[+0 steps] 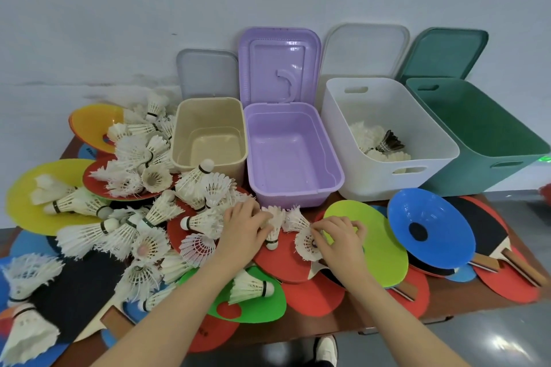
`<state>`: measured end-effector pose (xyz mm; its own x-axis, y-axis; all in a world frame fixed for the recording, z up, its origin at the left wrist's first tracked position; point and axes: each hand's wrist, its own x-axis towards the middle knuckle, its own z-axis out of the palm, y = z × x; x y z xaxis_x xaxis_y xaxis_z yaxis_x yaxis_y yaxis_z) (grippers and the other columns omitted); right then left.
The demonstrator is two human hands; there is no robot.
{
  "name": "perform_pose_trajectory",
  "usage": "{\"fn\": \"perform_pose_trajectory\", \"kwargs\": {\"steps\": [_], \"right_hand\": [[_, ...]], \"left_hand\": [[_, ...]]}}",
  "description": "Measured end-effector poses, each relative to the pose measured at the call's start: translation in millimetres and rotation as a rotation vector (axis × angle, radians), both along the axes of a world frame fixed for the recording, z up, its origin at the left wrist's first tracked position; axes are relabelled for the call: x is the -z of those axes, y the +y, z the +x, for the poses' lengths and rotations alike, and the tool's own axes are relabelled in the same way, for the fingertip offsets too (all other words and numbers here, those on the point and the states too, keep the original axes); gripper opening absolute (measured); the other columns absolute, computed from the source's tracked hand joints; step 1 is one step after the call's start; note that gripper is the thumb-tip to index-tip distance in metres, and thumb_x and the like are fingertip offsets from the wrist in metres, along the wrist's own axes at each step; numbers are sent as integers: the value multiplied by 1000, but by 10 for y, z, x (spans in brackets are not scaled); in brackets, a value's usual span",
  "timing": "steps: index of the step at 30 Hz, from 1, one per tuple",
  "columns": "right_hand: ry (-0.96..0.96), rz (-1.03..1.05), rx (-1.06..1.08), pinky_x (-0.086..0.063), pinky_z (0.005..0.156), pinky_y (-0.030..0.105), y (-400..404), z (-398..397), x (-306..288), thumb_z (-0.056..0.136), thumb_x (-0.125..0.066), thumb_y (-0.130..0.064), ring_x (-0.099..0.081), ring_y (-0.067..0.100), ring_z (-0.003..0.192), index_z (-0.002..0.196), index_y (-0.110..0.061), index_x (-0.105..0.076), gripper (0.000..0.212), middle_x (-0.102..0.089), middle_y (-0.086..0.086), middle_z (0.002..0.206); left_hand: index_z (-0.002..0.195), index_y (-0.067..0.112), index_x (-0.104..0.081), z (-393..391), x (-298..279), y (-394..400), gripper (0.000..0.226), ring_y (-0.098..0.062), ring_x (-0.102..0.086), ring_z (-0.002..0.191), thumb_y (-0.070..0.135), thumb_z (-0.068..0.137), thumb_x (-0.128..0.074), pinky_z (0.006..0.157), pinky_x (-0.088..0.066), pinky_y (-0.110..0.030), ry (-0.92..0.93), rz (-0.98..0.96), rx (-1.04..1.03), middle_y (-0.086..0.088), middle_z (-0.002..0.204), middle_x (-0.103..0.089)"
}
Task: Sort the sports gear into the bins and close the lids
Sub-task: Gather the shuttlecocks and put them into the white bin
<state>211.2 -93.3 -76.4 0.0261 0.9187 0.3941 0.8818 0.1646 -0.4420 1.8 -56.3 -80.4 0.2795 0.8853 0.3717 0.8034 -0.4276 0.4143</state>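
Several white shuttlecocks (pixel 140 223) lie heaped over the table's left and middle, mixed with coloured discs and table-tennis bats. My left hand (pixel 243 228) grips a shuttlecock (pixel 272 228) just in front of the purple bin (pixel 293 185). My right hand (pixel 340 237) pinches another shuttlecock (pixel 305 243) that lies on a red bat (pixel 283 262). Four bins stand open at the back: beige (pixel 208 116), purple, white (pixel 387 176) and green (pixel 489 155). The white bin holds a few shuttlecocks (pixel 374 140), one of them dark. All lids are up or leaning on the wall.
A lime green disc (pixel 378 244) and a blue cone disc (pixel 429 229) lie to the right of my hands, over bats with wooden handles (pixel 518 268). Yellow (pixel 24 205) and orange (pixel 92 122) discs sit far left. The table's front edge (pixel 402 322) is near; a shoe (pixel 326 348) shows below.
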Motion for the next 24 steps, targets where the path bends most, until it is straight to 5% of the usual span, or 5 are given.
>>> {"fn": "perform_pose_trajectory", "kwargs": {"steps": [2,5,12,17,24], "right_hand": [[26,-5,-12,-18,79,27,-14,-7,-38,79,-61,-28,-49,2,80,76,-31,-67,7,-62,-17,76],[57,6,-37,-22,77,27,-37,-1,-156,81,-61,-27,-55,5,76,77,-29,-67,8,-63,-16,75],[179,92,-125,-43,70,31,84,208,-630,83,-63,-19,-55,7,73,84,-15,-69,8,-58,-12,77],[245,155,-91,-45,67,25,364,510,-1065,85,-65,-10,-55,10,74,87,-12,-69,5,-60,-5,80],[203,231,-6,-49,66,36,947,1211,-1425,85,-66,-8,-55,15,70,86,-10,-69,4,-56,-8,77]], "left_hand": [[82,17,-71,-22,-1,-40,11,-12,-41,83,27,77,-71,74,-31,-33,-100,8,33,1,87,-55],[84,16,-72,-45,-79,-87,26,-12,-49,82,36,84,-55,71,-39,-33,-181,24,81,4,87,-59],[89,11,-74,94,-580,129,25,-23,-56,85,28,88,-55,72,-48,-33,-231,279,115,-6,94,-65],[91,14,-71,456,-911,484,22,-27,-59,81,28,91,-54,72,-46,-31,-266,419,164,-6,96,-64],[92,8,-73,1229,-1275,1059,25,-20,-50,88,24,88,-55,73,-44,-27,-272,468,183,-9,95,-64]]}}
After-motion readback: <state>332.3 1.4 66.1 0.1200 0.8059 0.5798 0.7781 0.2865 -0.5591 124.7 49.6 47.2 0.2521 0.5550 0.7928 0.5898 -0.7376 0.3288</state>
